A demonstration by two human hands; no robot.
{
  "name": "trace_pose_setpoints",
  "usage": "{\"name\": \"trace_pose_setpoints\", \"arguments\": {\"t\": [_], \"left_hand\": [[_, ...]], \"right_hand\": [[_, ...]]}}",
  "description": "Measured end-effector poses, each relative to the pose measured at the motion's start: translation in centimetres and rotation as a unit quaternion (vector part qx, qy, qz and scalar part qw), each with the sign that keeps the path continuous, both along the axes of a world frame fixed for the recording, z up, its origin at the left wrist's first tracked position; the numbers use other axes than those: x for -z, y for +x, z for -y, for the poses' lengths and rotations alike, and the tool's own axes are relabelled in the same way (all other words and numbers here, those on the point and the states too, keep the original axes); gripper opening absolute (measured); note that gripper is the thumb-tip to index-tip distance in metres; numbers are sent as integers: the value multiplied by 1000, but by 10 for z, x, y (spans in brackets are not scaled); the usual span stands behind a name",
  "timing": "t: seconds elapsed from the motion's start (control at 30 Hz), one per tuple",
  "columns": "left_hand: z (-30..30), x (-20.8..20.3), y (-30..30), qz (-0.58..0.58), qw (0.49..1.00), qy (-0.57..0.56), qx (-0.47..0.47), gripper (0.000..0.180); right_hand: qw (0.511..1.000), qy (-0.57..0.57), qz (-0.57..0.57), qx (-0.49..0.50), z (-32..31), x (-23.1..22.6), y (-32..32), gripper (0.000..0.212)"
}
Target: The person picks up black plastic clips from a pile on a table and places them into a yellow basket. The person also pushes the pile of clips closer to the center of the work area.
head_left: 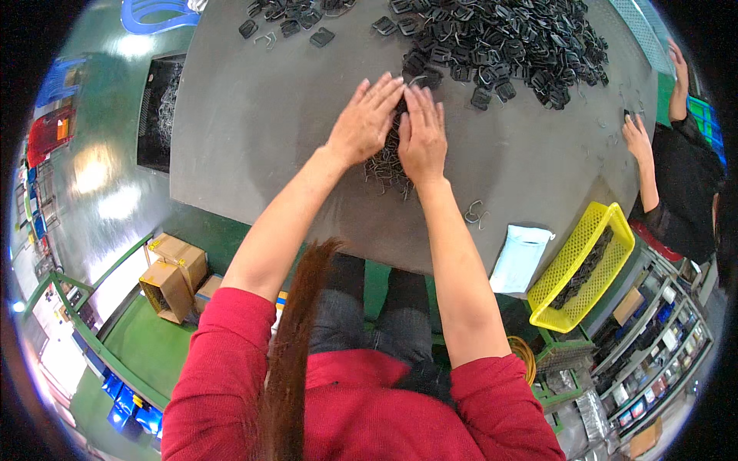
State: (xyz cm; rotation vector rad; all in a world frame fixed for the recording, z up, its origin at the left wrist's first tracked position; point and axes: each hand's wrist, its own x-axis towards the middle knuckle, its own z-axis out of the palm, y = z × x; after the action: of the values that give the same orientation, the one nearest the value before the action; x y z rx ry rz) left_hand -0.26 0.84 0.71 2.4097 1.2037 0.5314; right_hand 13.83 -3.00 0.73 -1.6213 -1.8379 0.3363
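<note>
Far left, 9 o'clock: a dark bin (160,115) of wire parts sat just off the surface (254,131) edge; cardboard boxes (175,273) on the floor at 7 o'clock.

Left hand (364,123) lay flat, palm down, fingers straight and together, pointing toward 1 o'clock. Grip released, nothing clenched; it pressed on the wire clip pile (387,165).

That pile sat directly under and between both hands, spilling out toward 6 o'clock below the wrists. Its long axis ran roughly 12 to 6, along the gap between the hands.

Right hand (422,138) was also flat and open, fingers pointing to 12 o'clock, index side touching the left hand's. Grip released as well. Both hands were equally close to the pile; the right covered slightly more of the lower part.

Beyond the fingertips, 12 to 2 o'clock: a big heap of black buckles (500,42), its near edge just beside the fingertips. A few loose wire clips (475,213) lay at 4 o'clock from the right wrist.

Further right: a white pouch (521,257) at the surface edge, a yellow basket (588,265) with dark parts, and another person's hand (637,138) at 3 o'clock, well apart.
</note>
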Motion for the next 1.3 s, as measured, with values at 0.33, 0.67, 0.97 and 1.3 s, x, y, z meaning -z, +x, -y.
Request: {"name": "trace_pose_setpoints", "arguments": {"t": [0.33,0.67,0.97,1.3], "left_hand": [[77,-13,-53,1,974,8,-228,45],[-6,-36,23,-49,966,-70,-244,33],[-33,-24,23,65,933,-310,-170,27],[46,-86,48,297,857,-364,-213,22]], "right_hand": [[946,-87,94,298,119,0,58,46],[968,-18,13,248,69,-45,41,44],[924,-6,29,382,112,-67,148,45],[823,-295,-475,102,36,-72,49,27]]}}
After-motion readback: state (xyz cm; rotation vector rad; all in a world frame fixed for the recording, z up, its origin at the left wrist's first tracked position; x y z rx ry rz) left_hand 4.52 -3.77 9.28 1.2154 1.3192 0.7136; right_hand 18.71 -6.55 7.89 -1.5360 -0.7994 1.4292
